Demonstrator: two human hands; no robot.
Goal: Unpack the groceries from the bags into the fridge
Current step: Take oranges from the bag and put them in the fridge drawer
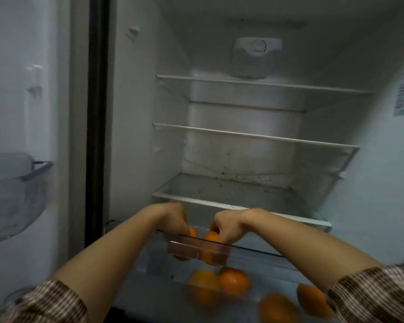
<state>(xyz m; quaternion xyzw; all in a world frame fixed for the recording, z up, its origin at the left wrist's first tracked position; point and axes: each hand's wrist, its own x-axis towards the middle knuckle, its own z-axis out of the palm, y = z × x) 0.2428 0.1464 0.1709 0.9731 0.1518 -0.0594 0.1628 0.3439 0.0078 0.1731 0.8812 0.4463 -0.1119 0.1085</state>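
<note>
Open fridge (254, 108), bare shelves (254, 134), oranges (233, 280) in drawer (254, 250)

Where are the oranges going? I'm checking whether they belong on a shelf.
In the head view, the oranges lie in the clear drawer at the fridge bottom, below the lowest shelf; each hand holds one more over it.
</note>
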